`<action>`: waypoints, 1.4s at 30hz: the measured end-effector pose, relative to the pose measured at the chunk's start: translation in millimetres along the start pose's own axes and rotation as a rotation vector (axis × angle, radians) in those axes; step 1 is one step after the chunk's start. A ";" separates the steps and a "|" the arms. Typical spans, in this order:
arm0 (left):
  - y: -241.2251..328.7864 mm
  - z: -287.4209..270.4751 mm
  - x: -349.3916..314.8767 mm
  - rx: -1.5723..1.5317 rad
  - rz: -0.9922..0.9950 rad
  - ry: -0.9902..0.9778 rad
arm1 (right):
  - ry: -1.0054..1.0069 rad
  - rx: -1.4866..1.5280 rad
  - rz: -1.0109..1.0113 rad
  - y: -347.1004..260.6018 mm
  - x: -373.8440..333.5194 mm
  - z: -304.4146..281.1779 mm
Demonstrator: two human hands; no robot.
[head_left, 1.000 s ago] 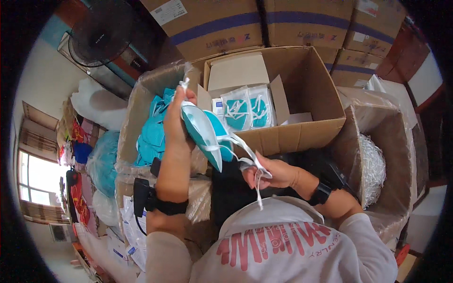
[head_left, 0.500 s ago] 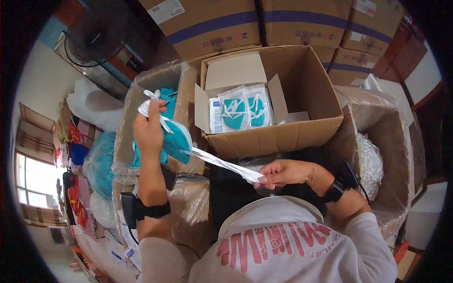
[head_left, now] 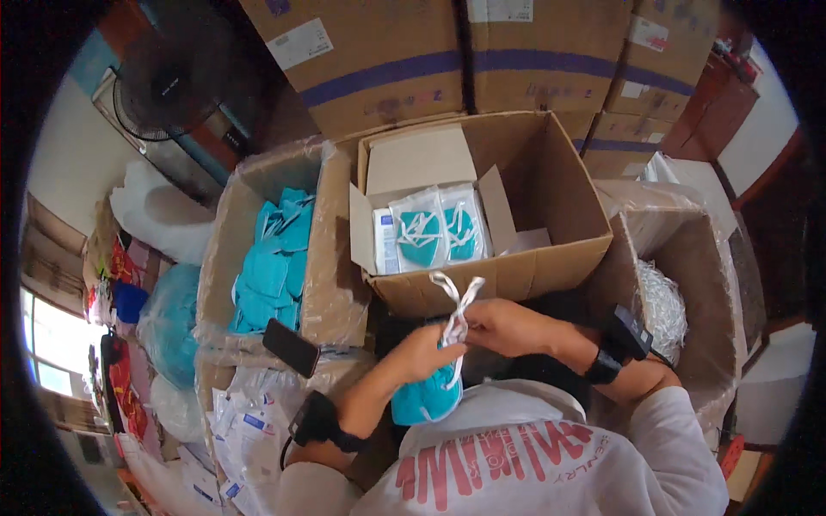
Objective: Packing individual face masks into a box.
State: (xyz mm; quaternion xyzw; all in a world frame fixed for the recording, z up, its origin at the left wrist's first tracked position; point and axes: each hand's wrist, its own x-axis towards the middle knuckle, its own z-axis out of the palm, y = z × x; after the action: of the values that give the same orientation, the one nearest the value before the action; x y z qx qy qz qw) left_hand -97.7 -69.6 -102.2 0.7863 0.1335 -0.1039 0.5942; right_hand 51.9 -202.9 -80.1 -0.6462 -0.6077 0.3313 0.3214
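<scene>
A teal face mask (head_left: 425, 399) hangs below my hands, close to my chest. Its white straps (head_left: 459, 297) are gathered upward and loop above my fingers. My left hand (head_left: 423, 351) is closed around the straps just over the mask. Pressed close beside it, my right hand (head_left: 509, 327) pinches the same straps; its fingertips are partly hidden behind them. In front of both hands stands a cardboard box (head_left: 490, 284) holding a smaller open carton (head_left: 422, 159) with bagged teal masks (head_left: 422, 236).
Loose teal masks (head_left: 271, 275) fill a plastic-lined box on the left. A dark phone (head_left: 291, 347) lies at its near edge, above printed plastic pouches (head_left: 249, 430). On the right, another lined box holds a white strap bundle (head_left: 662, 305). Large cartons (head_left: 379, 52) are stacked behind.
My left hand has come from over the left box to the middle, bringing the mask. The stretched straps are now bunched between both hands, and the loose masks and phone have come into view.
</scene>
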 end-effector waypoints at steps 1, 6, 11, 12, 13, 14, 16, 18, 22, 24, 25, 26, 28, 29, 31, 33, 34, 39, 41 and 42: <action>5.8 2.7 -2.3 0.004 -0.067 0.009 | -0.013 -0.054 0.031 -3.7 -3.0 -1.6; 1.4 -1.6 -16.1 -0.060 -0.090 -0.115 | -0.168 -0.141 0.145 2.3 -12.7 6.3; -4.1 12.5 -32.1 -0.014 0.024 0.145 | -0.189 0.526 0.197 7.5 -13.3 25.0; 0.3 12.1 -31.5 0.051 0.050 0.196 | -0.267 0.590 0.213 7.2 -14.8 26.6; 7.3 7.1 -33.4 0.317 0.045 0.166 | -0.299 0.612 0.215 10.2 -17.7 32.8; 11.9 5.1 -33.8 0.374 0.060 0.140 | -0.330 0.632 0.218 13.4 -19.3 36.2; 17.0 1.7 -35.2 0.491 0.084 0.096 | -0.418 0.723 0.388 -0.6 -21.9 27.0; 16.7 0.3 -38.0 0.510 0.063 0.033 | -0.530 0.872 0.472 6.7 -22.5 29.8; 14.4 4.2 -38.9 0.502 0.110 -0.031 | -0.511 0.816 0.408 1.5 -27.4 31.1; 16.8 9.0 -37.4 0.527 0.152 -0.024 | -0.566 0.676 0.340 2.7 -26.8 28.5; 14.6 11.1 -36.7 0.492 0.124 -0.063 | -0.593 0.605 0.304 3.5 -26.4 27.7; 9.9 13.3 -35.6 0.456 0.096 -0.102 | -0.589 0.633 0.299 5.3 -27.0 30.1; 13.1 17.2 -34.9 0.369 0.062 -0.169 | -0.575 0.690 0.295 9.1 -31.0 35.6; 16.9 19.5 -36.5 0.319 0.055 -0.195 | -0.567 0.675 0.267 9.2 -34.1 34.8; 16.6 25.6 -39.6 0.285 0.050 -0.220 | -0.559 0.650 0.207 6.0 -42.5 32.6; 0.3 39.1 -44.4 0.320 0.065 -0.231 | -0.606 0.545 0.137 13.9 -60.0 23.4; -7.9 47.2 -47.7 0.248 0.051 -0.238 | -0.634 0.496 0.100 10.8 -64.4 14.7; -30.2 80.2 -48.8 0.128 0.007 -0.232 | -0.669 0.283 0.107 -5.2 -116.2 -21.1; -32.8 90.3 -48.0 0.128 -0.001 -0.180 | -0.721 0.294 0.210 -15.1 -132.2 -37.8; -31.4 90.6 -46.7 0.120 -0.007 -0.176 | -0.707 0.303 0.229 -12.5 -142.6 -42.6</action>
State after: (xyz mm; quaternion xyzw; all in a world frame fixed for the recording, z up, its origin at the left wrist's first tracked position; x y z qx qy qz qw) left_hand -152.7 -152.7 -140.3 0.8079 0.0772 -0.1823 0.5551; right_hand 73.7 -345.1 -40.0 -0.5012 -0.5491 0.6529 0.1452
